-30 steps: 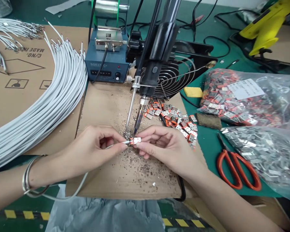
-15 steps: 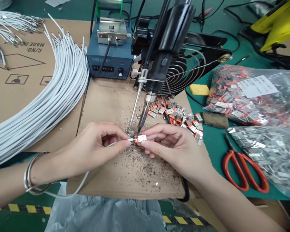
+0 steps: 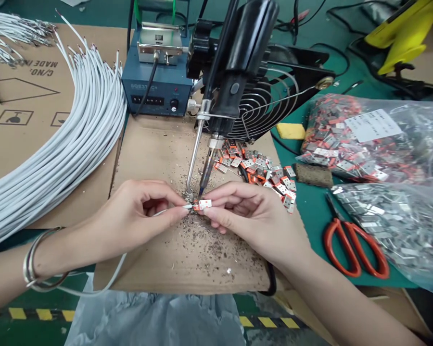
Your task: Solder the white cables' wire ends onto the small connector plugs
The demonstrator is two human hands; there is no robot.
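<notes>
Between thumb and forefinger my left hand (image 3: 149, 206) pinches a white cable (image 3: 119, 269) close to its end; the rest loops down past the wrist. My right hand (image 3: 245, 216) pinches a small metal USB plug (image 3: 205, 204) with an orange-red back part. Cable end and plug meet at the tip of a soldering iron (image 3: 205, 180), which is fixed pointing down. Beside it a thin bent metal feed tube (image 3: 195, 161) ends just above the joint. Whether the wires touch the plug's contacts is too small to tell.
Loose USB plugs (image 3: 267, 175) lie beyond my right hand. Red-handled scissors (image 3: 353, 245), two bags of parts (image 3: 375, 134) and a yellow sponge (image 3: 290, 131) are to the right. A white cable bundle (image 3: 75, 154) lies left. A blue soldering station (image 3: 159, 86) and black fan (image 3: 274, 105) stand behind.
The whole view has shifted slightly, so everything sits a little further left and up. Both hands keep their pinch on cable and plug at the iron's tip.
</notes>
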